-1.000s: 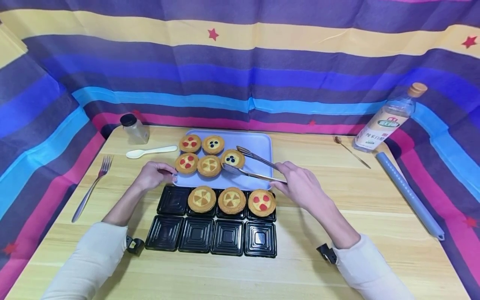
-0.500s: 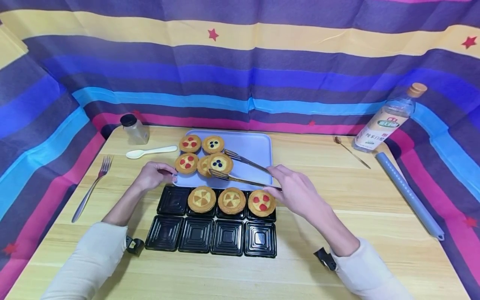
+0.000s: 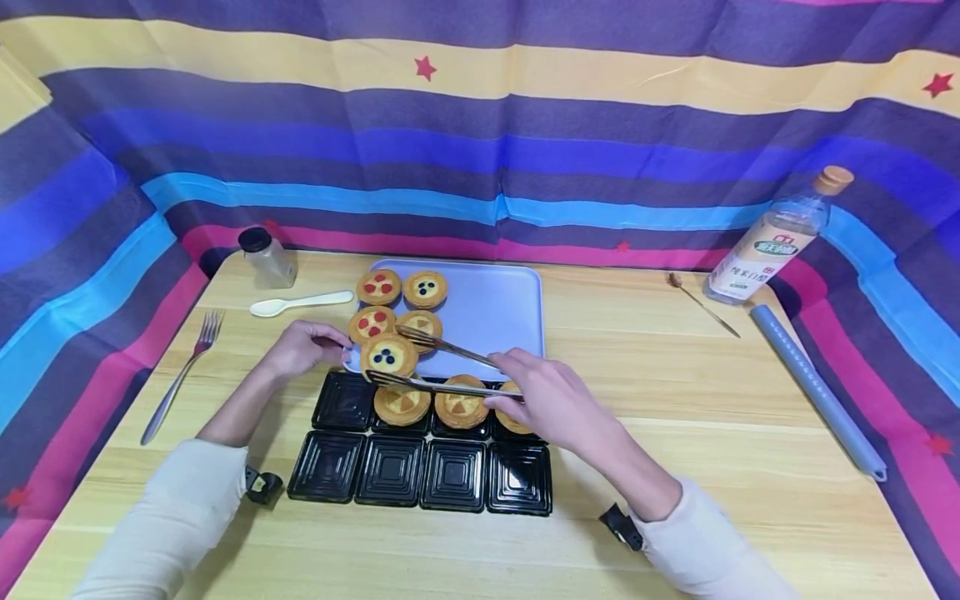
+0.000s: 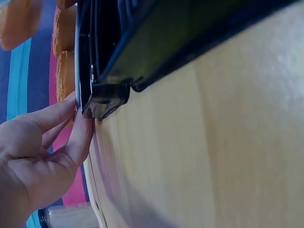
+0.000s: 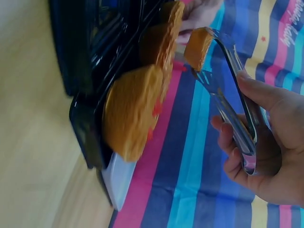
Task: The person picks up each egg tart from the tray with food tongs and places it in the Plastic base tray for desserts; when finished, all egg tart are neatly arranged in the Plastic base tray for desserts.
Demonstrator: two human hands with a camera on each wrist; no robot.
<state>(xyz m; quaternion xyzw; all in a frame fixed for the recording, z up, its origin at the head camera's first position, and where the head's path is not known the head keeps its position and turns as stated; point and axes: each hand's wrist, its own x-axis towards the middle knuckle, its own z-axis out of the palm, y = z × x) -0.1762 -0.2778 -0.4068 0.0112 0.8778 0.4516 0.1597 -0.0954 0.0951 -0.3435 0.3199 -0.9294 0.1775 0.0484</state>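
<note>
A person's right hand (image 3: 551, 398) curls firmly round metal tongs (image 3: 459, 351), which clamp a blueberry-topped tart (image 3: 387, 357) in the air near the lilac tray's (image 3: 498, 304) front left corner. The left hand (image 3: 302, 348) pinches the tray's edge.

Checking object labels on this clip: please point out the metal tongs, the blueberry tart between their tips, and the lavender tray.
Metal tongs (image 5: 232, 117): right wrist view, on the lower arm.
Blueberry tart (image 3: 388, 357): head view, on the topping.
Lavender tray (image 3: 487, 308): head view, on its bare floor.
</note>
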